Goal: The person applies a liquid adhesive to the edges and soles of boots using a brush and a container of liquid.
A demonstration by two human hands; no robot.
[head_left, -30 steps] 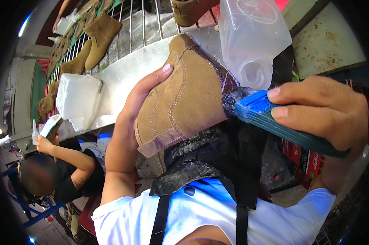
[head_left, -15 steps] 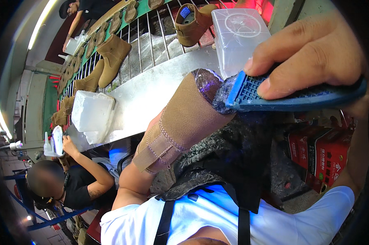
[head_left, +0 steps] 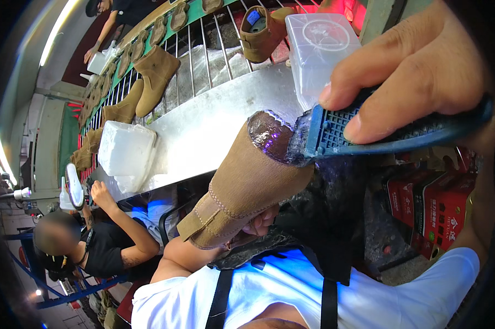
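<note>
A tan suede boot [head_left: 250,175] with light stitching and a strap is held tilted in front of me, its wet, shiny dark underside facing up. My left hand [head_left: 263,221] grips it from below; a few curled fingers show under the shaft, the rest is hidden behind the boot. My right hand [head_left: 406,77] pinches the blue textured handle of a brush [head_left: 340,131] between thumb and fingers. The brush's dark, wet bristles touch the right edge of the boot's underside, where a clear coating glistens.
A lidded translucent plastic box [head_left: 321,49] stands on the metal shelf [head_left: 214,115], another plastic box [head_left: 126,148] at its left. Beyond, more tan boots [head_left: 157,79] and soles [head_left: 179,16] sit on a rack. Red cartons [head_left: 423,208] lie lower right. A co-worker [head_left: 116,241] sits at left.
The boot has turned and dropped slightly, showing more of its wet underside and my left fingers beneath. The brush has shifted slightly relative to the boot, along its right edge.
</note>
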